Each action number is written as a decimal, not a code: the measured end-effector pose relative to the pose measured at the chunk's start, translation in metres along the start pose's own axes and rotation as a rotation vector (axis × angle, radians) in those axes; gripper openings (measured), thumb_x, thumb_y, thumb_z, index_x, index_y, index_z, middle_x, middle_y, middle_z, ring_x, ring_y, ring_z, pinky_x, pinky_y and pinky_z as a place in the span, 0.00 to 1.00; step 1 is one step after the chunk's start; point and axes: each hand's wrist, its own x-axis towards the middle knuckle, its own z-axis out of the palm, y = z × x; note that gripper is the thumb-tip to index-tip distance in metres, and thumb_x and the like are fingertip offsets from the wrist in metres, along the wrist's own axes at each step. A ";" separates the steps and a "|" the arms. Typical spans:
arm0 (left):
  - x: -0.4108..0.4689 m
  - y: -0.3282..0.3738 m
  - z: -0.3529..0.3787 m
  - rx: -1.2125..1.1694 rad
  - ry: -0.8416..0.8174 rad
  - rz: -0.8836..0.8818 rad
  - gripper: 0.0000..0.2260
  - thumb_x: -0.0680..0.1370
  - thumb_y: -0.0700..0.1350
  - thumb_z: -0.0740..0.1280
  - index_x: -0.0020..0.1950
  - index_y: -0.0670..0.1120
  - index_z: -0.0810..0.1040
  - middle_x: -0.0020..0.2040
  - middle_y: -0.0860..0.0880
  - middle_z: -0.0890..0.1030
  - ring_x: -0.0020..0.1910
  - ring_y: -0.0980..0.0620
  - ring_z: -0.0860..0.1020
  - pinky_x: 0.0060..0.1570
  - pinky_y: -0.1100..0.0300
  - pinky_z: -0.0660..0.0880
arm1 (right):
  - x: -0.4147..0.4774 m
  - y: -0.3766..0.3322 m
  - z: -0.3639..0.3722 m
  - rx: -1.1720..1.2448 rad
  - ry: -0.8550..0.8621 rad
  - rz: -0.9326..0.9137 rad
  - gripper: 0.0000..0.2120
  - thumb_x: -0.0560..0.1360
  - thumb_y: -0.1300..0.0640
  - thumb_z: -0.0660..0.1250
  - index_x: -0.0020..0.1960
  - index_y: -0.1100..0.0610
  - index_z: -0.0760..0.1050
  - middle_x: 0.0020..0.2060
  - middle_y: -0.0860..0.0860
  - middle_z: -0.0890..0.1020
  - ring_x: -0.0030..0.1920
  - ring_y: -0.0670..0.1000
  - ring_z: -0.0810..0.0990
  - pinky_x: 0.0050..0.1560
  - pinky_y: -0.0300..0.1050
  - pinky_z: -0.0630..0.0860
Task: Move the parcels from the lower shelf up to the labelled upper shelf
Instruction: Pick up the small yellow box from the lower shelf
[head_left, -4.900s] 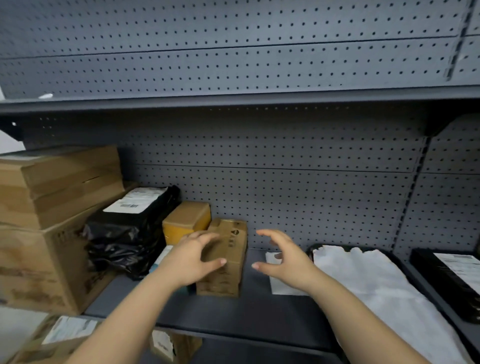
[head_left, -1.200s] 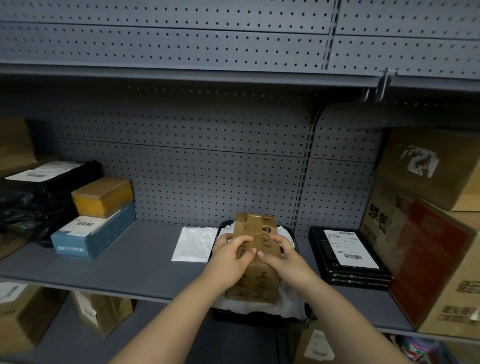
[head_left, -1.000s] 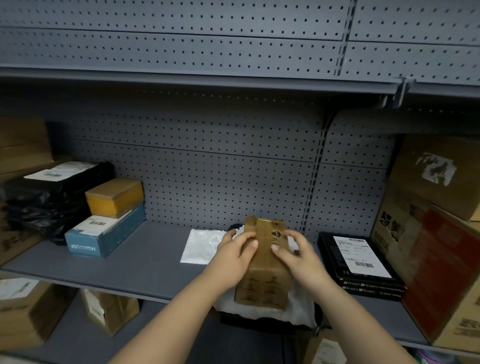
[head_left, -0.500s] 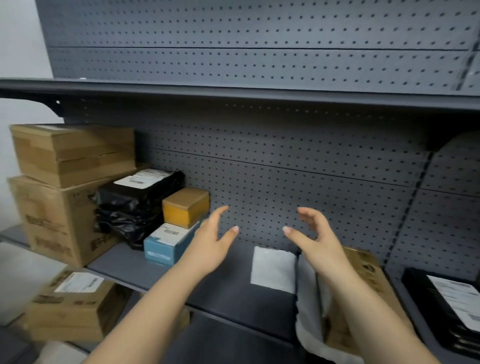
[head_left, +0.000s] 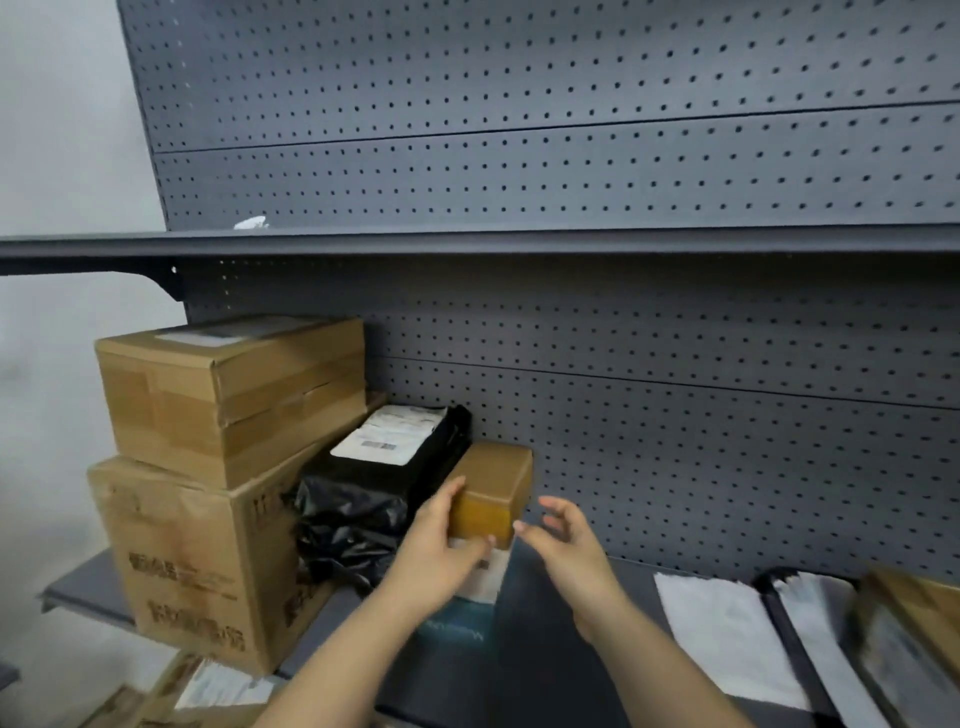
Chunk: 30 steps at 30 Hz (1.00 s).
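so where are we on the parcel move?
Done: nothing visibly on the upper shelf except a white scrap. In hand: left hand touches the small tan box; right hand open beside it. Left: black bag parcel, stacked cartons, white mailers.

A small tan cardboard parcel (head_left: 492, 488) sits level atop a blue-and-white box (head_left: 470, 597) on the lower shelf (head_left: 550, 670).

Left hand (head_left: 436, 558) touching small brown box (head_left: 493, 491); right hand (head_left: 569, 548) beside.

Blue box (head_left: 457, 621) (mostly hidden) lies behind left hand (head_left: 441, 551).
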 end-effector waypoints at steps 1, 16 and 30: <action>0.005 -0.003 0.002 0.028 -0.028 0.019 0.34 0.75 0.44 0.71 0.77 0.52 0.61 0.72 0.49 0.64 0.66 0.56 0.69 0.61 0.69 0.64 | 0.009 -0.001 0.008 0.014 0.015 0.007 0.19 0.74 0.52 0.71 0.63 0.46 0.70 0.65 0.51 0.72 0.62 0.49 0.72 0.61 0.45 0.69; 0.016 -0.018 0.017 -0.021 -0.082 0.069 0.33 0.73 0.39 0.70 0.74 0.56 0.61 0.72 0.53 0.52 0.68 0.51 0.67 0.46 0.81 0.68 | 0.052 -0.005 0.045 0.219 0.073 0.101 0.30 0.76 0.54 0.69 0.74 0.47 0.61 0.64 0.56 0.76 0.57 0.53 0.79 0.51 0.43 0.77; 0.040 -0.008 0.016 -0.104 0.004 -0.055 0.27 0.75 0.41 0.70 0.72 0.51 0.64 0.65 0.47 0.63 0.46 0.60 0.71 0.33 0.77 0.71 | 0.036 -0.001 0.034 0.254 0.108 0.021 0.21 0.80 0.65 0.58 0.69 0.49 0.66 0.58 0.55 0.79 0.57 0.56 0.79 0.60 0.52 0.77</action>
